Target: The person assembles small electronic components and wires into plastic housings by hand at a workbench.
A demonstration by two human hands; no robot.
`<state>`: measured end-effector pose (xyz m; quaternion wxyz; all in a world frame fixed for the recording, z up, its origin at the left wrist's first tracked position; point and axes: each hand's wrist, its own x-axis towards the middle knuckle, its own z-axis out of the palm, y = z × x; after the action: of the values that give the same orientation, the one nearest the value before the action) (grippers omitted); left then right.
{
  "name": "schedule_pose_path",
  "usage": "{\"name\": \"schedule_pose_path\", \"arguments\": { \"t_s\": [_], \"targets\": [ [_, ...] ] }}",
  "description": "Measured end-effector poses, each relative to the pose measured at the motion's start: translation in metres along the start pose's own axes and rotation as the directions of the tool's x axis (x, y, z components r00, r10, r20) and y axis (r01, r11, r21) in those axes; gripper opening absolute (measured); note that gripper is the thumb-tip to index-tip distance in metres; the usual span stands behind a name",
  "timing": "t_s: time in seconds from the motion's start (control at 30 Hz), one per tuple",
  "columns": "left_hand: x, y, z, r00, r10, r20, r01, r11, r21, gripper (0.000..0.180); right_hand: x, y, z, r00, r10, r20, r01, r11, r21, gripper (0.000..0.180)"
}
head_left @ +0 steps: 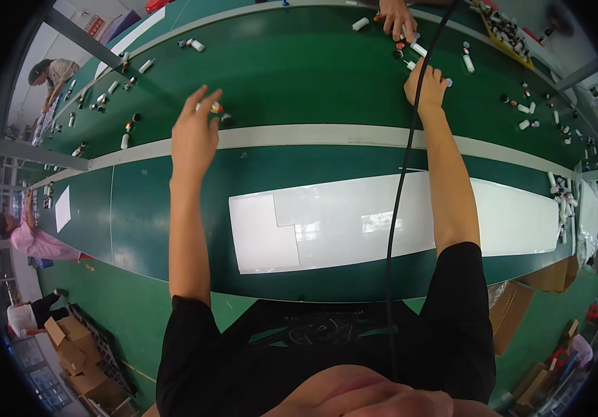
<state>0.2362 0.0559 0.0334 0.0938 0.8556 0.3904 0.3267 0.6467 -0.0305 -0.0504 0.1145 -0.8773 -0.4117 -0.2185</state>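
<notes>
My left hand hovers over the near edge of the green belt, fingers stretched and apart. Close beside its fingertips lie a small red-and-yellow piece and a dark round cap. Farther across, my right hand is curled over the belt with fingers bent. A small white piece shows at its index finger, and a pale round end shows on its other side; whatever the palm covers is hidden. Just beyond lies a small white bottle, near another person's hand.
Small white bottles with coloured caps, such as one bottle, lie scattered along the green belt. A white sheet covers part of the near table. A black cable hangs across the view. At the far right stands a yellow-edged tray.
</notes>
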Motion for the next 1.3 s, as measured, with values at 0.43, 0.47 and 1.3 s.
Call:
{"name": "schedule_pose_path", "arguments": {
  "t_s": [0.43,0.47,1.3],
  "targets": [
    [-0.082,0.09,0.062,0.575,-0.125,0.809,0.725,-0.381,-0.574,0.035,-0.174,-0.082,-0.124,0.921,-0.345,0.18,-0.233,-0.118,0.965,0.031],
    [-0.085,0.089,0.064,0.647,-0.168,0.744,0.644,-0.401,-0.651,0.032,-0.186,-0.08,-0.124,0.913,-0.393,0.108,-0.144,-0.062,0.988,0.032],
    [-0.093,0.104,0.059,0.8,-0.304,0.517,0.5,-0.14,-0.855,0.034,-0.219,-0.085,-0.136,0.977,-0.194,-0.084,0.119,0.176,0.977,0.035]
  ]
}}
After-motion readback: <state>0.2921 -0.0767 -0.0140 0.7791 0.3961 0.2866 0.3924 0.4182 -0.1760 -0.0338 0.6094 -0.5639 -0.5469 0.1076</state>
